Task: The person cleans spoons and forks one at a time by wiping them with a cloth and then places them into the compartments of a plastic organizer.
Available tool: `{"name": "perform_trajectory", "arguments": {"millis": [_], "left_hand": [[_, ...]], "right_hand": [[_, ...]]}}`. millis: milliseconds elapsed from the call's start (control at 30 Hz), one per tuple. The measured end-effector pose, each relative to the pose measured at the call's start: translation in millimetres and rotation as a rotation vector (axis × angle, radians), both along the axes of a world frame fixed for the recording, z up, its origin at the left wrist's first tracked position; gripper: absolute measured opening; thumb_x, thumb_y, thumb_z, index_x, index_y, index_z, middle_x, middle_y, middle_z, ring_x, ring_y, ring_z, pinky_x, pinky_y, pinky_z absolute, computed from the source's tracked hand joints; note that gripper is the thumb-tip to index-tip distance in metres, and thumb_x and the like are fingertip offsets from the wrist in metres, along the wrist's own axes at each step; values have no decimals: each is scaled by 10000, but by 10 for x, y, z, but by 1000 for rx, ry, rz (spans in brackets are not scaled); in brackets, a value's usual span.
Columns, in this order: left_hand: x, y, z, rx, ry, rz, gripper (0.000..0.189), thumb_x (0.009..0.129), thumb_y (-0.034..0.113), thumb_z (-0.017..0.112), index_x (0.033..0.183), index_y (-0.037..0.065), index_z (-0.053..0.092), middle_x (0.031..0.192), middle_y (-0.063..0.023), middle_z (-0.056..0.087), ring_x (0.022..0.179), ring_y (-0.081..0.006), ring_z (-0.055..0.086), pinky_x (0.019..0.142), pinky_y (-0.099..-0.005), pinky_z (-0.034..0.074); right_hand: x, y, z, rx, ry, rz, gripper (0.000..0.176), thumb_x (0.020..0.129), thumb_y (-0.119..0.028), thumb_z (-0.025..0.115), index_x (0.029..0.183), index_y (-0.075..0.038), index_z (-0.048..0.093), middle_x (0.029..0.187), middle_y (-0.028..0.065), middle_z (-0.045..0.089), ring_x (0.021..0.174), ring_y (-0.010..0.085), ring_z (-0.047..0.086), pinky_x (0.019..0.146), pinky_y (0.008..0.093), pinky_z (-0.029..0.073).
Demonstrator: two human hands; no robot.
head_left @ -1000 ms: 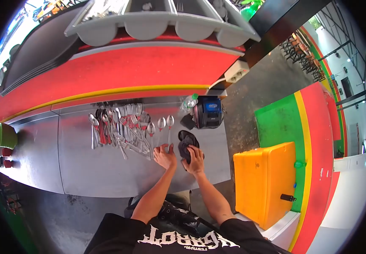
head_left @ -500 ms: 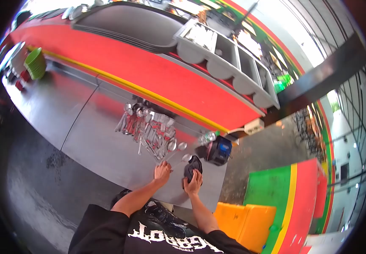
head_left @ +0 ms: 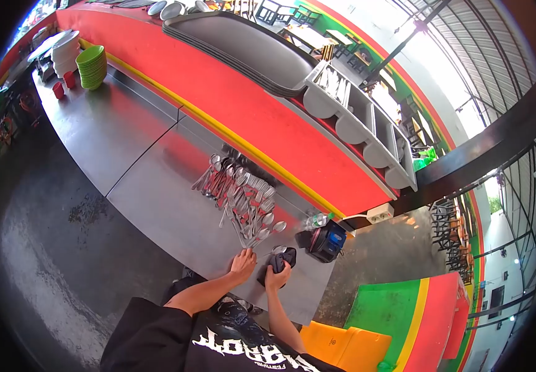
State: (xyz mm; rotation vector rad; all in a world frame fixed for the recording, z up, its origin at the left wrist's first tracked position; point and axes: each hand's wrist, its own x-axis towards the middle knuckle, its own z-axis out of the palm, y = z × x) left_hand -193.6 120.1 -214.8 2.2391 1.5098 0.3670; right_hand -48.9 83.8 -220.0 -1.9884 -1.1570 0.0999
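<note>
On the grey metal counter (head_left: 156, 192) lies a large heap of spoons and forks (head_left: 240, 192). My left hand (head_left: 243, 265) is at the near edge of the heap, its fingers close together by the handles of some spoons; what it holds, if anything, is too small to tell. My right hand (head_left: 278, 277) grips a dark cloth (head_left: 285, 259), with the bowl of a spoon (head_left: 278, 250) showing at the cloth's far side. A loose spoon (head_left: 279, 227) rests between the heap and the cloth.
A black and blue bag (head_left: 325, 240) and a clear bottle (head_left: 316, 221) stand at the counter's right end. Green bowls (head_left: 92, 68), white dishes (head_left: 65, 56) and red cups (head_left: 58, 91) are far left. Grey trays (head_left: 237, 46) and a cutlery holder (head_left: 367, 118) sit on the red ledge.
The camera view has shifted, so the counter shows lower and further right. My left hand has drawn slightly back from the heap. My right hand still holds the cloth.
</note>
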Motion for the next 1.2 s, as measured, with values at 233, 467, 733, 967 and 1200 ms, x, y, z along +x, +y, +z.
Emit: {"name": "perform_trajectory", "arguments": {"millis": [233, 467, 733, 967, 1200], "left_hand": [[-7, -49, -101, 38, 53, -28, 255, 863, 202, 595, 1030, 10, 601, 1098, -121, 528, 1089, -270, 545, 857, -376, 500], [-3, -61, -94, 47, 24, -55, 228, 846, 163, 581, 1012, 9, 606, 1092, -129, 530, 1067, -285, 550, 866, -384, 500], [27, -60, 4, 4, 31, -38, 258, 822, 147, 601, 1038, 6, 611, 1094, -125, 530, 1083, -282, 528, 892, -380, 486], [157, -107, -186, 68, 109, -28, 307, 813, 148, 614, 1074, -13, 595, 1082, -130, 528, 1087, -306, 515, 905, -399, 473], [119, -129, 0, 18, -18, 24, 282, 828, 180, 593, 1046, 4, 560, 1068, -143, 537, 1050, -309, 544, 894, -432, 473]], "right_hand": [[-216, -313, 45, 29, 17, 113, 497, 641, -159, 714, 1103, -50, 567, 1060, 154, 584, 1033, 370, 537, 928, 448, 418], [-241, -360, -2, 7, -11, 64, 511, 625, -151, 736, 1103, -75, 571, 1061, 147, 584, 1031, 375, 532, 924, 457, 419], [-267, -354, 53, 17, -106, 92, 530, 618, -169, 737, 1103, -76, 544, 1042, 171, 556, 1018, 400, 514, 897, 494, 416], [-308, -306, 32, -28, -155, 47, 534, 625, -202, 734, 1105, -82, 534, 1047, 174, 546, 1033, 404, 503, 918, 511, 401], [-234, -359, -41, 16, -151, 72, 540, 625, -203, 735, 1107, -61, 539, 1046, 179, 555, 1016, 410, 513, 911, 496, 412]]}}
